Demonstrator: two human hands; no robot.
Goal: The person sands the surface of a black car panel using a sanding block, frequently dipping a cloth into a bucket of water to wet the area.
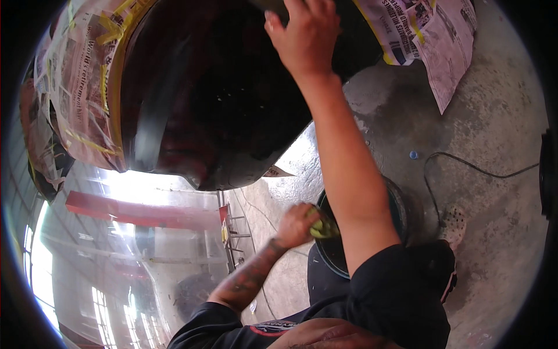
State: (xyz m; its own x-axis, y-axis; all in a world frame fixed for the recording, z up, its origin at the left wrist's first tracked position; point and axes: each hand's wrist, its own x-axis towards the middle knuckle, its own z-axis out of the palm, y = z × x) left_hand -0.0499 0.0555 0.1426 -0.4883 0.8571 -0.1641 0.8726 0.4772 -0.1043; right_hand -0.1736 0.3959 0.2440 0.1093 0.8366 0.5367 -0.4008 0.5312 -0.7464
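Note:
My left hand (296,224) is closed around a crumpled yellow-green cloth (323,227) at the rim of a dark round bucket (398,203). The bucket is partly hidden behind my right forearm. Reaching far ahead, my right hand (308,38) lies against a glossy black vehicle body panel (215,87). Its thumb is apart from the fingers, whose tips reach the top edge of the view. A dull greyish piece (272,4) shows between thumb and fingers; its kind is unclear. Whitish specks and reflections show on the panel.
Newspaper (81,75) held by yellow masking tape (114,87) covers the panel's left side, and more newspaper (444,58) hangs at the upper right. A black cable (482,168) crosses the concrete floor (500,244) near a small blue cap (413,155). Clear plastic sheeting (174,250) spreads at the lower left.

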